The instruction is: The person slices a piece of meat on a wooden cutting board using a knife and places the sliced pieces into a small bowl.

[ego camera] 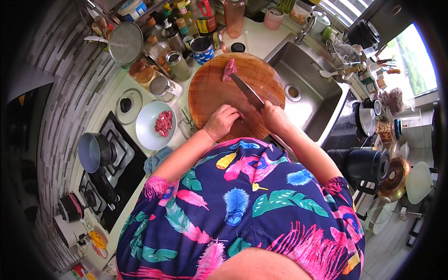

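Observation:
My right hand [275,116] grips the handle of a kitchen knife [247,91], its blade slanting to the far left over a round wooden cutting board [206,84]. Close to the blade's tip, a strip of raw red meat [230,69] lies near the board's far edge; whether they touch is unclear. On the near part of the board, my left hand [221,121] has its fingers curled over a small piece of raw meat [240,115], mostly hidden beneath them. Left of the board stands a pale bowl [145,127] containing cut raw meat [163,123].
A steel sink [315,84] adjoins the board's right side. Bottles and jars crowd behind it, including a steel flask [178,65] and a blue patterned cup [202,52]. A metal rack [189,124] sits between bowl and board. A saucepan [91,152] rests on the gas hob [131,171].

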The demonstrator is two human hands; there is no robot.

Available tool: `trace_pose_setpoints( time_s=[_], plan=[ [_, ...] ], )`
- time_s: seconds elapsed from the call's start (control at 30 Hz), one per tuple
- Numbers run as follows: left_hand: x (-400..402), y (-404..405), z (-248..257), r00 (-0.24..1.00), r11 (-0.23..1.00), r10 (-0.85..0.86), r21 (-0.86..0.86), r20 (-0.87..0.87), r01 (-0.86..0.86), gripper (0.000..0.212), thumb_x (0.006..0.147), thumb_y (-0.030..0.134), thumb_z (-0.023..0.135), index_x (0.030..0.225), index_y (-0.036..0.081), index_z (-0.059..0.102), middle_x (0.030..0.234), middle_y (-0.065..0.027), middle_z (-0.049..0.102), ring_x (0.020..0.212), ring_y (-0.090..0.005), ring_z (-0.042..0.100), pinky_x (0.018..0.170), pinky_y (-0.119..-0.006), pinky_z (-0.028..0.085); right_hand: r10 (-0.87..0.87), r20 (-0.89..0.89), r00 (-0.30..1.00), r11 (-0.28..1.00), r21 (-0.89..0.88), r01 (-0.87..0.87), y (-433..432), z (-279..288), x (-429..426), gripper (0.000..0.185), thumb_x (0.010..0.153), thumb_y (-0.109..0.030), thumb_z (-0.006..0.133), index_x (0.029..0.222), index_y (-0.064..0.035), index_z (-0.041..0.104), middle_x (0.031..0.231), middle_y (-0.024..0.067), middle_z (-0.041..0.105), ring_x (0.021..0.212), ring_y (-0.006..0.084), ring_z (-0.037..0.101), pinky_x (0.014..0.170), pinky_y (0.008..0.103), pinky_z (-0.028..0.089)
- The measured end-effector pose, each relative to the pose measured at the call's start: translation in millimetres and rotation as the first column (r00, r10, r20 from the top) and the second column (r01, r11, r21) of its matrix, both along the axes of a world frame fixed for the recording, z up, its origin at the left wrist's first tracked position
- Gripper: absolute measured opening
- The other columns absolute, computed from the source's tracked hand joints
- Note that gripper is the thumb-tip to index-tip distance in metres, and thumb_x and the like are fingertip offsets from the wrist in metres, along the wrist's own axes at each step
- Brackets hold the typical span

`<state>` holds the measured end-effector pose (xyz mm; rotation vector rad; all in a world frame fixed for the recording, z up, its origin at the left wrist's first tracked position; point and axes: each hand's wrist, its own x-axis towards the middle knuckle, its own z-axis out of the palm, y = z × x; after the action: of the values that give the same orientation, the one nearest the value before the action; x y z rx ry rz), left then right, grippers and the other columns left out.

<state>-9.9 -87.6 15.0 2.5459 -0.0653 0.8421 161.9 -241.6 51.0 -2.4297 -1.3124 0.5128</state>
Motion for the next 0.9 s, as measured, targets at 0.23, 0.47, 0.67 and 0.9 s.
trace_pose_setpoints(
  time_s=[0.23,0.47,0.67,0.9],
  plan=[
    [-5,-6,0,0.998,0.998,0.058,-0.008,0.01,-0.058,0.016,0.073,-0.002,0.065,0.088,0.002,0.067,0.087,-0.0087,0.063,0.081,-0.0258,0.061,0.074,-0.034,0.052,0.127,-0.046,0.991,0.987,-0.089,-0.131,-16,17,-12,0.015,0.091,-0.012,0.044,0.092,0.002,0.051,0.077,0.028,0.065,0.074,0.043,0.066,0.066,0.0527,0.052],
    [13,-6,-12,0.999,0.994,0.054,0.098,0.003,-0.054,0.011,0.075,0.004,0.064,0.085,0.003,0.066,0.086,-0.0085,0.063,0.078,-0.0251,0.061,0.071,-0.034,0.052,0.161,-0.033,0.986,0.976,-0.144,-0.164,-17,15,-15,0.013,0.089,-0.009,0.044,0.091,0.0024,0.051,0.075,0.0274,0.065,0.073,0.0428,0.066,0.065,0.0517,0.052],
    [16,-6,-10,0.999,0.993,0.053,0.109,-0.004,-0.052,0.011,0.075,0.004,0.062,0.086,0.004,0.066,0.089,-0.0093,0.062,0.082,-0.0256,0.06,0.072,-0.034,0.051,0.192,-0.046,0.98,0.968,-0.153,-0.197,-19,24,-18,0.012,0.088,-0.007,0.044,0.091,0.0024,0.051,0.076,0.0272,0.065,0.074,0.0428,0.066,0.066,0.0512,0.052],
    [15,-7,-14,0.998,0.993,0.043,0.107,-0.036,-0.039,0.014,0.076,0.005,0.062,0.088,0.002,0.066,0.091,-0.0105,0.062,0.084,-0.027,0.06,0.076,-0.035,0.051,0.209,-0.079,0.975,0.958,-0.184,-0.22,-25,16,-20,0.01,0.087,-0.004,0.045,0.091,0.0025,0.05,0.076,0.027,0.065,0.074,0.0427,0.067,0.066,0.0499,0.053]
  ],
)
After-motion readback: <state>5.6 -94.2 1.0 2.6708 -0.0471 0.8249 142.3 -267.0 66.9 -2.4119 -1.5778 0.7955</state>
